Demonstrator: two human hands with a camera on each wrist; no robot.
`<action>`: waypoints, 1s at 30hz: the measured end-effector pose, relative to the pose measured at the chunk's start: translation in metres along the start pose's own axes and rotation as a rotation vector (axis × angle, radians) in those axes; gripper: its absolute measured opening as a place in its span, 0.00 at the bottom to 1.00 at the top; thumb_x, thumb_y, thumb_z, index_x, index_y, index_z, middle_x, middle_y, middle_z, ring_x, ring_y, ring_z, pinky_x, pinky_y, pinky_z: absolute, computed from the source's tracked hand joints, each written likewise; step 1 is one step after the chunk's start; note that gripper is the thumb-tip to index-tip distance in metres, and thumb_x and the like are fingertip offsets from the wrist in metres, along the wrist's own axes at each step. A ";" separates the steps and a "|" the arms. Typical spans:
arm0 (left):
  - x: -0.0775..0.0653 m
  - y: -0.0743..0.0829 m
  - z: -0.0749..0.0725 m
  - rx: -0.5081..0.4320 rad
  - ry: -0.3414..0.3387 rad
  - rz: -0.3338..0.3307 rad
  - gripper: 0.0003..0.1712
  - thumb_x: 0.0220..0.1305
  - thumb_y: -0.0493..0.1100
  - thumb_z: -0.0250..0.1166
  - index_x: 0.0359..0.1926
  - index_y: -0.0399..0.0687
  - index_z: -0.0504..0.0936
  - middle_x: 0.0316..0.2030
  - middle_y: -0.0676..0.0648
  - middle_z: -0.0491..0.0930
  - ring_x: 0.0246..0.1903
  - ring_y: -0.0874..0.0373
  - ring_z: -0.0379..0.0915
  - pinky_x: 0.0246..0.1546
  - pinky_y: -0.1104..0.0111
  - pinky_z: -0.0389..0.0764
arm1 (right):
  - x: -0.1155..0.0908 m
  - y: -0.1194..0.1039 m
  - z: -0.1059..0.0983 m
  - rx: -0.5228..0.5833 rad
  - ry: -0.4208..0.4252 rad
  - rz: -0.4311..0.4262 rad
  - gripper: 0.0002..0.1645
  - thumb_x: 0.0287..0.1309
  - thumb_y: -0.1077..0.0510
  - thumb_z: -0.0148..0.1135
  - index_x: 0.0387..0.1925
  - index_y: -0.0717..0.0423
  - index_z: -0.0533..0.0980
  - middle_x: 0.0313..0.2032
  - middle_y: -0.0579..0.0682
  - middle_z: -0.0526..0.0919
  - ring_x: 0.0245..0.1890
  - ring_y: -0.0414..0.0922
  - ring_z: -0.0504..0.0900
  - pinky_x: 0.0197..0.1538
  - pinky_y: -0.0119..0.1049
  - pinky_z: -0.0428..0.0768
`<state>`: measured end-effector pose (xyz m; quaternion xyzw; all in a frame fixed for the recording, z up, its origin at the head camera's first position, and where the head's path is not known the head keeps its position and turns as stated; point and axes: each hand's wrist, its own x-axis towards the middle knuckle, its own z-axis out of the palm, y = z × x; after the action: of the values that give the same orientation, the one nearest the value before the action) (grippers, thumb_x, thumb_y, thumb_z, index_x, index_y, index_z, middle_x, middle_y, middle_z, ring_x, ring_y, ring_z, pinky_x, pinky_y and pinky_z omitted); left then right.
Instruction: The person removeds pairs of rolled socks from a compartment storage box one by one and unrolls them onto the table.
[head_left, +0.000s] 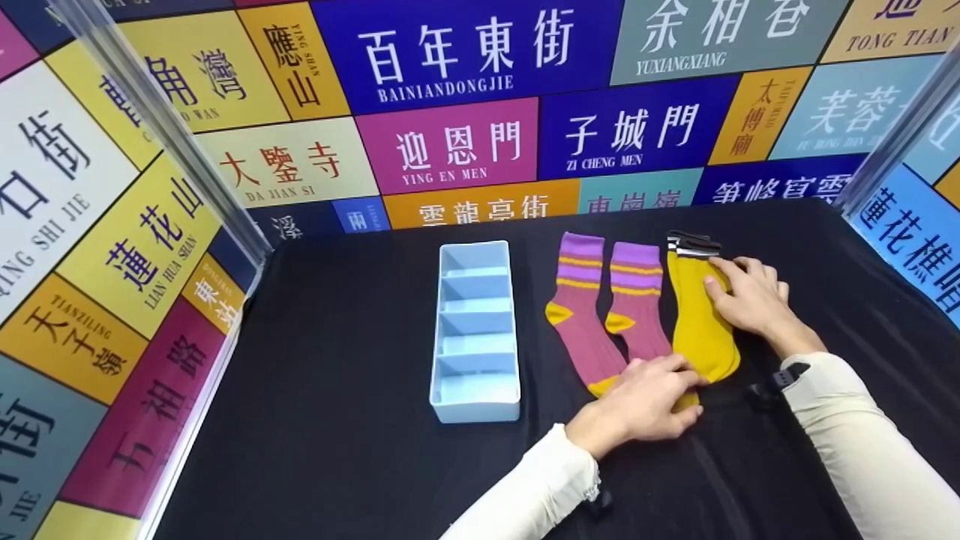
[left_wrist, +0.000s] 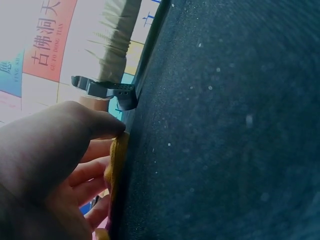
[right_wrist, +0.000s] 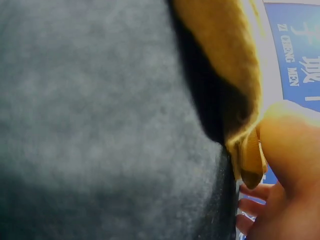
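Two pink socks lie side by side, the left sock (head_left: 583, 330) and the right sock (head_left: 637, 315), with purple cuffs, yellow stripes and yellow heels. My left hand (head_left: 637, 401) rests over the toe of the right one, its fingertips near the yellow socks' toes. In the left wrist view, the thumb (left_wrist: 107, 124) touches a yellow sock edge (left_wrist: 117, 155). A pair of yellow socks (head_left: 697, 322) with black-and-white cuffs lies overlapped on the right. My right hand (head_left: 750, 296) touches their right side below the cuffs, fingers loosely bent.
A light blue box (head_left: 475, 412) with several compartments in a row stands left of the socks. Black cloth (head_left: 337, 360) covers the table. Panels with printed street signs (head_left: 457, 142) rise behind and at the sides, with clear corner posts (head_left: 165, 127).
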<state>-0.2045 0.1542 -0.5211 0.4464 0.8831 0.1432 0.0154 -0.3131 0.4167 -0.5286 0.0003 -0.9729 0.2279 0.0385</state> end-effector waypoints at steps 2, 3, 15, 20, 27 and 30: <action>0.000 0.000 0.000 -0.006 0.003 0.004 0.24 0.77 0.59 0.62 0.69 0.66 0.83 0.61 0.61 0.79 0.59 0.67 0.75 0.59 0.69 0.76 | 0.000 0.000 -0.001 0.001 0.029 0.027 0.41 0.81 0.39 0.49 0.78 0.65 0.66 0.71 0.80 0.62 0.68 0.79 0.56 0.62 0.75 0.56; 0.000 0.000 0.000 -0.012 0.006 0.005 0.24 0.77 0.59 0.62 0.69 0.65 0.83 0.60 0.61 0.79 0.59 0.68 0.75 0.59 0.69 0.76 | 0.000 0.001 -0.002 0.007 0.055 0.048 0.42 0.80 0.38 0.49 0.76 0.68 0.67 0.68 0.81 0.64 0.67 0.79 0.58 0.62 0.75 0.57; -0.003 0.005 0.003 0.032 -0.030 -0.009 0.30 0.79 0.64 0.58 0.79 0.75 0.71 0.66 0.61 0.72 0.63 0.65 0.68 0.57 0.72 0.69 | -0.001 0.006 -0.009 0.141 0.208 0.160 0.24 0.73 0.40 0.65 0.43 0.59 0.83 0.36 0.58 0.88 0.35 0.52 0.82 0.35 0.33 0.74; -0.003 0.014 0.007 0.147 -0.067 -0.048 0.38 0.79 0.71 0.52 0.84 0.76 0.60 0.66 0.61 0.67 0.64 0.64 0.62 0.57 0.70 0.66 | -0.002 0.009 -0.012 0.142 0.244 0.138 0.22 0.74 0.40 0.63 0.45 0.55 0.82 0.32 0.53 0.86 0.31 0.48 0.80 0.32 0.33 0.73; -0.002 0.020 0.011 0.179 -0.075 -0.080 0.39 0.78 0.73 0.52 0.83 0.73 0.60 0.64 0.60 0.65 0.64 0.64 0.58 0.59 0.68 0.62 | -0.005 0.014 -0.013 0.168 0.188 0.130 0.26 0.76 0.38 0.61 0.51 0.58 0.80 0.27 0.45 0.85 0.26 0.43 0.78 0.29 0.33 0.74; -0.001 0.022 0.012 0.177 -0.084 -0.079 0.37 0.78 0.72 0.53 0.82 0.75 0.63 0.67 0.59 0.63 0.66 0.63 0.57 0.62 0.67 0.62 | -0.008 0.017 -0.013 0.217 0.144 0.137 0.30 0.74 0.37 0.64 0.57 0.59 0.79 0.29 0.45 0.87 0.26 0.41 0.80 0.29 0.31 0.76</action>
<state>-0.1846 0.1681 -0.5268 0.4163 0.9079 0.0450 0.0188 -0.3047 0.4377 -0.5251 -0.0784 -0.9350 0.3332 0.0924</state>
